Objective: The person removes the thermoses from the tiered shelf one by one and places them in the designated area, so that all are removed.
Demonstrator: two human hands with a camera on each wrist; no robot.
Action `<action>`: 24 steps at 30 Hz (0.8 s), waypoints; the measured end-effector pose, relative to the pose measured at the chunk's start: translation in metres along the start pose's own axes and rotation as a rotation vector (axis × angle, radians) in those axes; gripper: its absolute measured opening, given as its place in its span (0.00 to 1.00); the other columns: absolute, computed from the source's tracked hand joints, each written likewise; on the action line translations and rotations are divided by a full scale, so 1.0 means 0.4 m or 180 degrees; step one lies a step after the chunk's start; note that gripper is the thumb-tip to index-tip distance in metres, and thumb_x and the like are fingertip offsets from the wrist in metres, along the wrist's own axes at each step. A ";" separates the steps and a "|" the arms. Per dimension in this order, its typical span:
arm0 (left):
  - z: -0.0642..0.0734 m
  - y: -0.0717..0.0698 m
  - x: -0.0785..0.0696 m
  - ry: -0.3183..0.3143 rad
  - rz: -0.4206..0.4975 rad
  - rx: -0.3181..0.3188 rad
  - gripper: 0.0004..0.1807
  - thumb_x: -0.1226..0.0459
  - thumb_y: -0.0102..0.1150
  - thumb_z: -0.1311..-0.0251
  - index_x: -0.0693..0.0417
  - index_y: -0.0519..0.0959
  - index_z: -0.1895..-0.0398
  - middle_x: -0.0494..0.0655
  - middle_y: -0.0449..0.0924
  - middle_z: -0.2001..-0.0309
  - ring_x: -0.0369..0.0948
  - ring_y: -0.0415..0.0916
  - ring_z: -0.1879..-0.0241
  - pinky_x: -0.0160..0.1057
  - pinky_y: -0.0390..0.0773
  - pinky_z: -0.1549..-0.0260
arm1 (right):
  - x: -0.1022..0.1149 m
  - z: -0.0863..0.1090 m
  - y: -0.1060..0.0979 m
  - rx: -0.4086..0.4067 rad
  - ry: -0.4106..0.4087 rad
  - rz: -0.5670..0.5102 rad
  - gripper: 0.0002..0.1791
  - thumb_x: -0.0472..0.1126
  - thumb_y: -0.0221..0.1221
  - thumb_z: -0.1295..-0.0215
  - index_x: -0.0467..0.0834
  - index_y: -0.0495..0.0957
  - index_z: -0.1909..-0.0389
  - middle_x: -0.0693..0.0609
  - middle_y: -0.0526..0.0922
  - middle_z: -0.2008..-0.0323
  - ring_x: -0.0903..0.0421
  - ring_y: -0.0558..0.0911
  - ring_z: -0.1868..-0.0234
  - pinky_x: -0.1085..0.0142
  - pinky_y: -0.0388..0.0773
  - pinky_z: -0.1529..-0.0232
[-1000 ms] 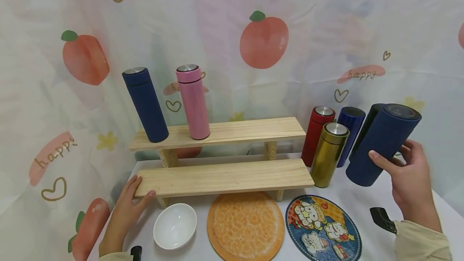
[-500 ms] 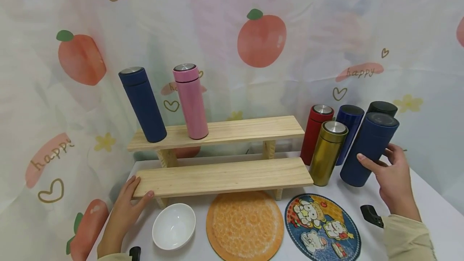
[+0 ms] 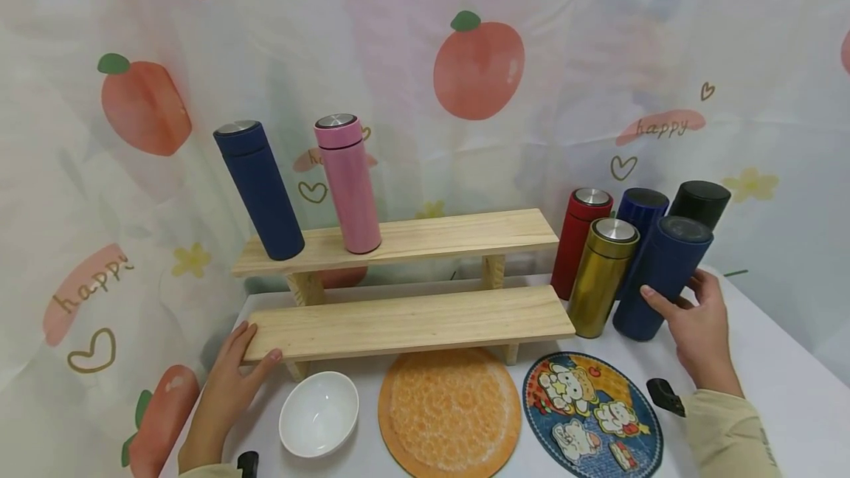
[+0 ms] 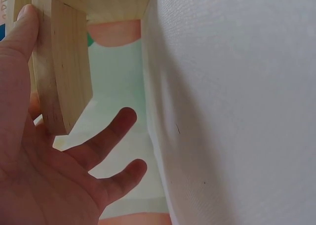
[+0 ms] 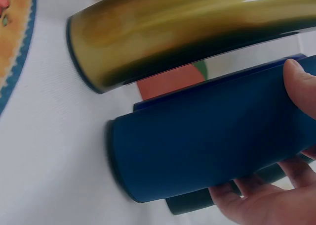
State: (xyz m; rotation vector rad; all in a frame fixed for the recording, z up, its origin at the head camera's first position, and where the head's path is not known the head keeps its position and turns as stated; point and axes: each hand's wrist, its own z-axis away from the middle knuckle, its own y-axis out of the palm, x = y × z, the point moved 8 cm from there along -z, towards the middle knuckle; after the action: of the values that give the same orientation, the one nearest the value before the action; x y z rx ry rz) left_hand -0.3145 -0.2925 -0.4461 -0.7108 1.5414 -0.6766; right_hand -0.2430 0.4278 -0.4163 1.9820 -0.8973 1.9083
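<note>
My right hand (image 3: pixel 699 330) grips a wide dark blue thermos (image 3: pixel 659 282), thumb on the near side and fingers round the far side. Its base is at or just above the white table beside the gold thermos (image 3: pixel 603 279); contact is hard to tell. Behind stand a red thermos (image 3: pixel 581 246), a glossy blue thermos (image 3: pixel 641 205), partly hidden, and a black thermos (image 3: pixel 700 201). My left hand (image 3: pixel 226 382) holds the left end of the lower shelf of a two-tier wooden stand (image 3: pixel 412 323). In the left wrist view, two fingers (image 4: pixel 121 128) extend below the board.
On the upper shelf stand a slim navy thermos (image 3: pixel 261 190) and a pink thermos (image 3: pixel 348 186). In front lie a white bowl (image 3: pixel 319 415), a round waffle-patterned mat (image 3: pixel 449 411) and a cartoon mat (image 3: pixel 593 415). A printed cloth (image 3: pixel 398 43) hangs behind.
My right hand has brought the wide dark blue thermos left and lower, more upright, toward the gold one. More of the black thermos shows now. The left hand stays on the shelf.
</note>
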 end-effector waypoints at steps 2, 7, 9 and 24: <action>0.001 -0.001 0.000 0.0028 0.0004 -0.0022 0.51 0.39 0.60 0.26 0.65 0.55 0.16 0.66 0.44 0.15 0.68 0.44 0.19 0.72 0.51 0.26 | -0.007 -0.001 0.004 -0.0006 0.0012 0.0000 0.48 0.49 0.62 0.20 0.52 0.42 0.12 0.43 0.43 0.13 0.31 0.52 0.18 0.38 0.55 0.22; 0.003 -0.004 -0.002 0.0082 0.0013 -0.0068 0.51 0.41 0.62 0.26 0.66 0.56 0.17 0.67 0.46 0.16 0.69 0.45 0.19 0.72 0.52 0.26 | -0.020 -0.004 0.009 0.0030 0.0003 -0.0066 0.48 0.49 0.61 0.20 0.56 0.41 0.11 0.46 0.42 0.12 0.31 0.49 0.17 0.38 0.53 0.22; 0.003 -0.004 -0.003 0.0070 0.0016 -0.0067 0.51 0.41 0.62 0.26 0.66 0.56 0.17 0.67 0.46 0.16 0.69 0.45 0.19 0.72 0.52 0.26 | -0.023 -0.006 0.013 0.0066 0.0001 -0.0105 0.48 0.49 0.61 0.20 0.57 0.41 0.11 0.46 0.41 0.12 0.31 0.48 0.16 0.37 0.52 0.22; 0.003 -0.004 -0.007 0.0008 0.0008 -0.0029 0.51 0.39 0.61 0.26 0.65 0.55 0.16 0.66 0.45 0.16 0.69 0.45 0.19 0.72 0.52 0.26 | -0.024 -0.006 0.006 0.0258 0.0068 0.0059 0.52 0.54 0.59 0.19 0.49 0.34 0.11 0.34 0.37 0.14 0.27 0.44 0.17 0.30 0.48 0.24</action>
State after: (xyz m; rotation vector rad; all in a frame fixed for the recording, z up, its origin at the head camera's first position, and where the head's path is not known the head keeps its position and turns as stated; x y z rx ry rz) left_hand -0.3130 -0.2915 -0.4432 -0.7148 1.5483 -0.6692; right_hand -0.2460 0.4300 -0.4259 2.0011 -0.8487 2.0021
